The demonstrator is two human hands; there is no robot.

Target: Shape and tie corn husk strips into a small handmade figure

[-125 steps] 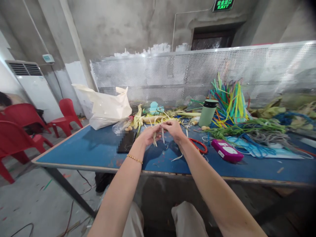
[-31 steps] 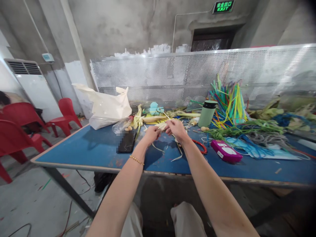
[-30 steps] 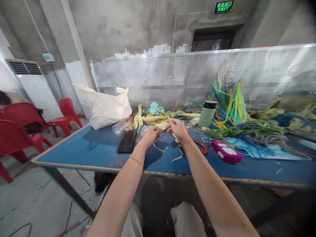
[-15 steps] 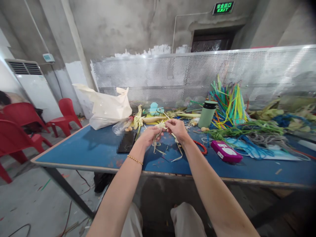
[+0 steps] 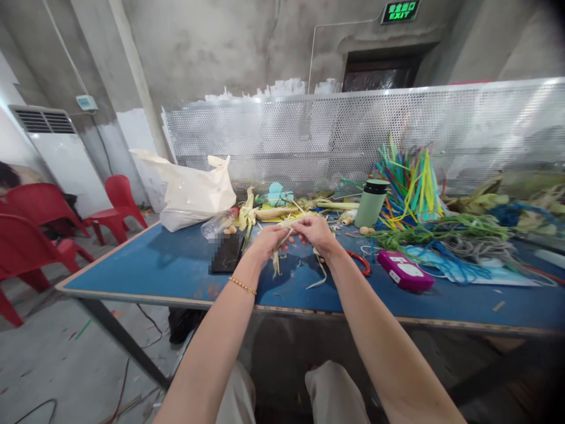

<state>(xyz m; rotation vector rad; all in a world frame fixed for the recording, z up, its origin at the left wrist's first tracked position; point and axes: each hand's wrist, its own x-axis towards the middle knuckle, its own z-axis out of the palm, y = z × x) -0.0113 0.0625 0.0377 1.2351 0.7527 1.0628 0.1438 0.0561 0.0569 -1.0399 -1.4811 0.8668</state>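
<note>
Above the middle of the blue table, my left hand is closed on a pale strip of corn husk, whose ends dangle below the fingers. My right hand pinches the same husk from the other side, and its fingertips almost meet those of the left. Under the hands lie loose husk shreds. Orange-red scissor handles show just right of my right wrist. Behind the hands more corn husks are heaped. A black flat object, partly blurred out, lies left of my left hand.
A white plastic bag and a clear bottle stand or lie at the left. To the right are a green flask, colourful pipe cleaners, green cord and a purple box. A perforated metal panel rises behind.
My right hand has come closer to my left, and its fingers now fold over the husk. The hanging husk ends have shifted slightly. Other things stay where they were.
</note>
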